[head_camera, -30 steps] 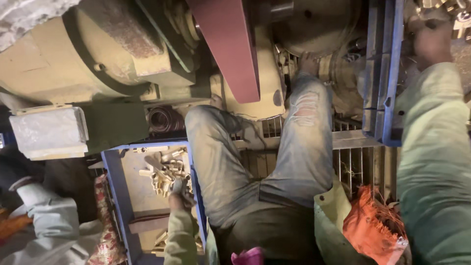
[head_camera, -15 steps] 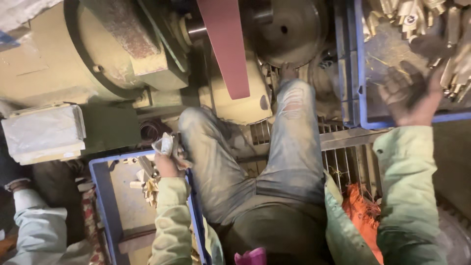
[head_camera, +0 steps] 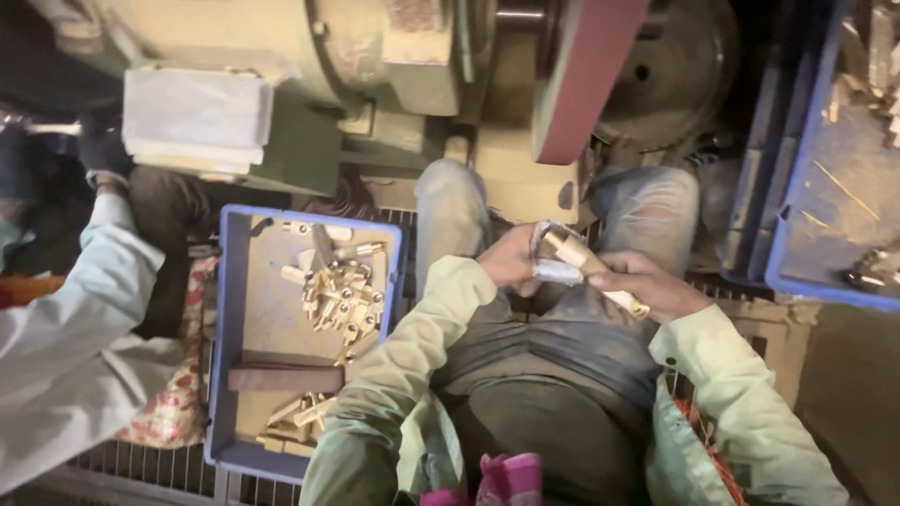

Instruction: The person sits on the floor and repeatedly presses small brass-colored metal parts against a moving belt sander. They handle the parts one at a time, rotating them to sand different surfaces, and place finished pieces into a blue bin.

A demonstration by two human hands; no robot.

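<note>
Workpiece: long brass-coloured metal fitting (head_camera: 586, 267), over the lap, centre.
Left hand (head_camera: 511, 262): closed on its far end through a pale cloth (head_camera: 553, 253).
Right hand (head_camera: 647, 284): gripping its near end.
Left: blue plastic crate (head_camera: 225, 375) of brass parts (head_camera: 339, 295).
Far: red sanding belt (head_camera: 586, 75).

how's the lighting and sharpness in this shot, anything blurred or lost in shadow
Head view: dim, warm light; the brass part held between the left hand and right hand is fairly clear, as are the brass pieces in the left blue crate. The upper left corner around a co-worker's gloved hand sinks into shadow, and the right blue crate is soft, its contents smeared at the frame edge.
</note>
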